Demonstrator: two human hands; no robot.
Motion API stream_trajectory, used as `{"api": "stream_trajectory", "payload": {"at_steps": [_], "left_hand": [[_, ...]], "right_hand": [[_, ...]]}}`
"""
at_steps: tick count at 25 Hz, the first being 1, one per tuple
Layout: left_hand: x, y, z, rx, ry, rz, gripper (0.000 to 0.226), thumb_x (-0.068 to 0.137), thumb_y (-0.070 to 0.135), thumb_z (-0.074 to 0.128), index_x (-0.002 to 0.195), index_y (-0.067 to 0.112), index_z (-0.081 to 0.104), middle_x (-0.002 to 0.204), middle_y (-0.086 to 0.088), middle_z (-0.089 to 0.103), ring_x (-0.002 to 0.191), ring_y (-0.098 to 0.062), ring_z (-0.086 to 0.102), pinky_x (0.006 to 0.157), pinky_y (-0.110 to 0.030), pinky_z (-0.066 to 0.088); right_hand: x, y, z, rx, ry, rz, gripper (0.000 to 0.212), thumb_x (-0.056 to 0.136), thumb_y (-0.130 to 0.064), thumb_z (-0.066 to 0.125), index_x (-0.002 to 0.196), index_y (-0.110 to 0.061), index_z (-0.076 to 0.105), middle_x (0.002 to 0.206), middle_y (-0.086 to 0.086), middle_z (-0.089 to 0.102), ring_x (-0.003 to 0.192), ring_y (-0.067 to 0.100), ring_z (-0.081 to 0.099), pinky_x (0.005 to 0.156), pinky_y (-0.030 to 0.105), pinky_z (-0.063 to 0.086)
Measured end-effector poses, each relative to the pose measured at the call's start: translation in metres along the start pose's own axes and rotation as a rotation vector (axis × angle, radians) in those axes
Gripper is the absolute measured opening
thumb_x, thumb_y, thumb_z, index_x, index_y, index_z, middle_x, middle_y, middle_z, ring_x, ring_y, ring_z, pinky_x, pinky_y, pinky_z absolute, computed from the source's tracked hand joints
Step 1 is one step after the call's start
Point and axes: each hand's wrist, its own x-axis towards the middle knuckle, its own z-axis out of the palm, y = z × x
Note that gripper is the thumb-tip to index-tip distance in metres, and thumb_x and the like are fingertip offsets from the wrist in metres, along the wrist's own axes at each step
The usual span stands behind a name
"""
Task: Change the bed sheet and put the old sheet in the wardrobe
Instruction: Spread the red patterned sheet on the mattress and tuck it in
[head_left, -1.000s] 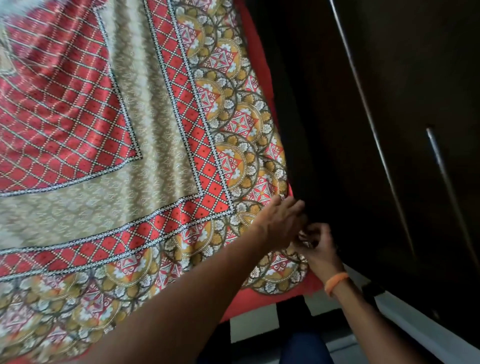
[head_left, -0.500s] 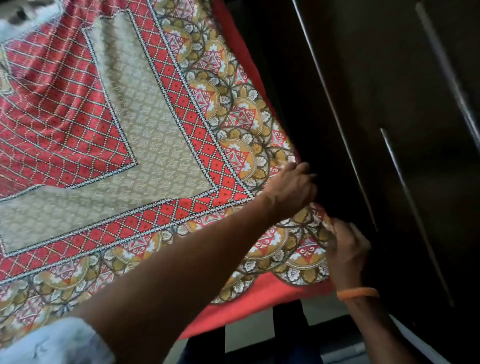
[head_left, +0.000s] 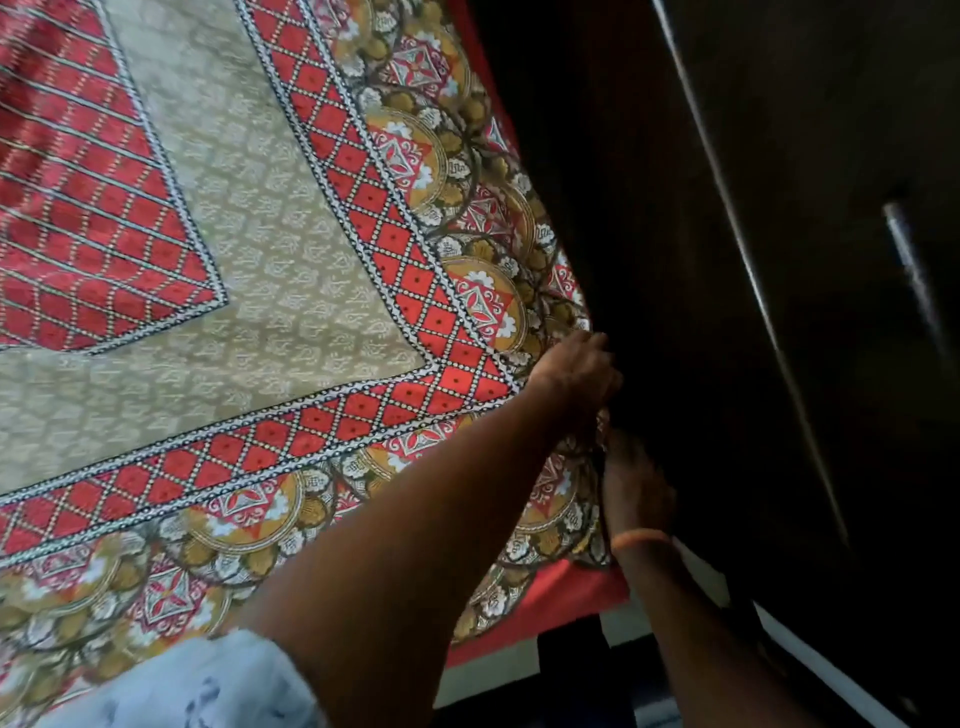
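2 hands (head_left: 574, 374) (head_left: 636, 488) at patterned sheet (head_left: 291, 291) corner; no writing readable.

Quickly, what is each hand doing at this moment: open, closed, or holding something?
Left hand: fingers curled over the bed sheet at its right edge, gripping it.
Right hand: at the sheet's corner edge; fingers hidden, grip cannot be told.

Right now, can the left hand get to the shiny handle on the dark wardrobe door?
Probably yes. The left hand sits at the bed sheet edge, and only dark open space lies between it and the handle. It would need to leave the sheet first.
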Motion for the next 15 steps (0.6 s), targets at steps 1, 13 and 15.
{"api": "stream_trajectory", "payload": {"at_steps": [1, 13, 15], "left_hand": [[0.004, 0.001, 0.004, -0.005, -0.008, -0.016, 0.035, 0.102, 0.024, 0.041, 0.134, 0.019, 0.054, 0.14, -0.003, 0.051, 0.129, -0.023, 0.042, 0.103, -0.034, 0.036], [0.014, 0.011, -0.003, -0.145, -0.173, -0.19, 0.056, 0.101, 0.035, 0.049, 0.151, 0.015, 0.032, 0.153, -0.011, 0.034, 0.135, -0.029, 0.04, 0.106, -0.041, 0.038], [0.017, 0.016, -0.011, -0.26, -0.176, -0.219, 0.059, 0.102, 0.035, 0.047, 0.153, 0.015, 0.025, 0.154, -0.009, 0.03, 0.131, -0.029, 0.045, 0.1, -0.039, 0.043]], "right_hand": [[0.006, 0.0, 0.004, 0.001, -0.045, -0.004, 0.037, 0.086, -0.01, 0.037, 0.11, -0.006, 0.066, 0.093, 0.022, 0.066, 0.066, 0.041, 0.066, 0.052, 0.045, 0.053], [0.042, 0.016, 0.045, 0.39, -0.09, 0.261, 0.041, 0.103, -0.013, 0.033, 0.142, -0.004, 0.042, 0.147, 0.023, 0.039, 0.133, 0.035, 0.039, 0.111, 0.037, 0.022], [0.026, 0.021, 0.029, 0.463, 0.096, 0.266, 0.037, 0.091, -0.003, 0.05, 0.128, -0.005, 0.056, 0.134, 0.025, 0.048, 0.122, 0.039, 0.047, 0.105, 0.041, 0.032]]}}
